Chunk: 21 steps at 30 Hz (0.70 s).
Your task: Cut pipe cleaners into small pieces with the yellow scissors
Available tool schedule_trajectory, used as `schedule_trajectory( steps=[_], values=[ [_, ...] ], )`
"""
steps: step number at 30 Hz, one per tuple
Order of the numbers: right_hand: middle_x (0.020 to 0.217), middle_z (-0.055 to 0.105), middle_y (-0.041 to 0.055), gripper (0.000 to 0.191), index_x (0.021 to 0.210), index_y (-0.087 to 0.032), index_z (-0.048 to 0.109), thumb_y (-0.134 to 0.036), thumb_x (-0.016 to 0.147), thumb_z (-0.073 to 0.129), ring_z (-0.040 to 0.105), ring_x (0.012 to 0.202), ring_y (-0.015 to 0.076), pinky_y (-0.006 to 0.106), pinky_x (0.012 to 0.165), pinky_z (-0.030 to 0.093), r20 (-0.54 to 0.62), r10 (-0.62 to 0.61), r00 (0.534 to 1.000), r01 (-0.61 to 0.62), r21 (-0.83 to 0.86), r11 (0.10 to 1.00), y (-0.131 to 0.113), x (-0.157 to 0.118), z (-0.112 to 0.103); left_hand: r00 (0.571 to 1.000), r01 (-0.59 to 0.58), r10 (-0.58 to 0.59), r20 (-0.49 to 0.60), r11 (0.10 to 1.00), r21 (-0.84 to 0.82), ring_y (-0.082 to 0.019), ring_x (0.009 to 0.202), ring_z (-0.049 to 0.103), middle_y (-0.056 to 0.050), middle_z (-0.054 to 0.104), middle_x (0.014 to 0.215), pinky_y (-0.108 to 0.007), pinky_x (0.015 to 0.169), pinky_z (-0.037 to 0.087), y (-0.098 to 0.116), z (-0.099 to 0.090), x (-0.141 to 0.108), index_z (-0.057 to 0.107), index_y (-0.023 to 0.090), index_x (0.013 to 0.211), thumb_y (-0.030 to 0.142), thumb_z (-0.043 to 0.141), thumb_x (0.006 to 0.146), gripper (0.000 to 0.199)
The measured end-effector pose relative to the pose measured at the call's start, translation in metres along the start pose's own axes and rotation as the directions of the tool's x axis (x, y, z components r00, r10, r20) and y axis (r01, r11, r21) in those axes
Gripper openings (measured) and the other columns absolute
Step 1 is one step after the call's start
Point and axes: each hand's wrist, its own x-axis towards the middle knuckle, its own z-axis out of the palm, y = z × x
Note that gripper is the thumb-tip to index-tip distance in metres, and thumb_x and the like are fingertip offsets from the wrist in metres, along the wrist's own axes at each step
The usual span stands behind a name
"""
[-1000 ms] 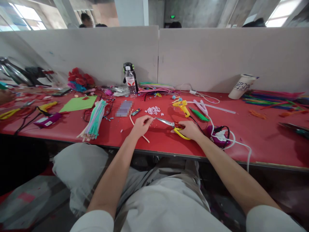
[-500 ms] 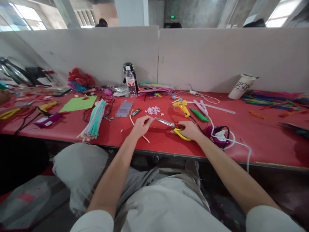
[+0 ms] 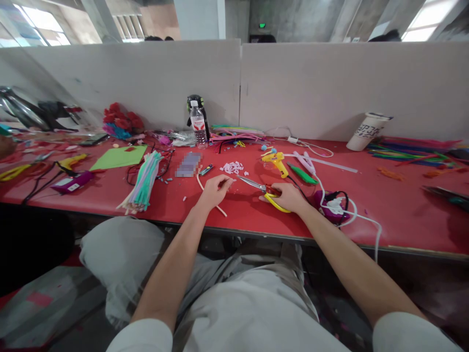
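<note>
My left hand (image 3: 215,189) is closed in a pinch, with the tip of a small pale pink piece (image 3: 234,180) showing at the fingertips. A cream pipe cleaner (image 3: 222,211) runs behind that hand; whether the fingers touch it I cannot tell. My right hand (image 3: 287,196) grips scissors (image 3: 253,184) by their yellow handles. Their blades point left toward the pinched fingers and look nearly closed. Just beyond the blades lies a pile of short pale pink pieces (image 3: 233,167). A utility knife (image 3: 205,170) rests left of the pile.
A yellow glue gun (image 3: 277,163) and a green-handled tool (image 3: 302,174) lie behind my right hand. To its right is a purple box (image 3: 332,209) with cords. A bundle of pipe cleaners (image 3: 145,182) lies at left; a water bottle (image 3: 198,124) and a cup (image 3: 367,131) stand toward the partition.
The scissor tips have drawn slightly right, away from my left fingertips, and the right hand has shifted very little. My left hand stays almost in place.
</note>
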Motion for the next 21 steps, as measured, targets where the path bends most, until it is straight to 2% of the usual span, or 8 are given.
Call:
schedule_trajectory(
  steps=[5, 21],
  values=[
    [0.057, 0.051, -0.0013, 0.057, 0.062, -0.02, 0.049, -0.076, 0.068, 0.061, 0.04, 0.054, 0.0113, 0.027, 0.053, 0.023, 0.021, 0.01, 1.0, -0.01, -0.004, 1.0, -0.0029, -0.0006, -0.0016, 1.0, -0.025, 0.026, -0.006, 1.0, 0.018, -0.014, 0.067, 0.058, -0.002, 0.064, 0.071, -0.026, 0.065, 0.044, 0.0013, -0.0003, 0.0, 0.065, 0.016, 0.082, 0.04, 0.051, 0.094, 0.03],
    [0.057, 0.053, -0.0004, 0.059, 0.059, -0.02, 0.049, -0.077, 0.068, 0.059, 0.038, 0.052, 0.0114, 0.028, 0.052, 0.022, 0.027, 0.04, 0.999, -0.038, -0.054, 0.998, 0.0016, 0.0036, 0.002, 1.0, -0.009, 0.009, 0.001, 1.0, 0.028, -0.015, 0.068, 0.06, -0.002, 0.065, 0.072, -0.027, 0.066, 0.045, 0.0006, 0.0, 0.0001, 0.065, 0.017, 0.084, 0.041, 0.05, 0.094, 0.03]
  ],
)
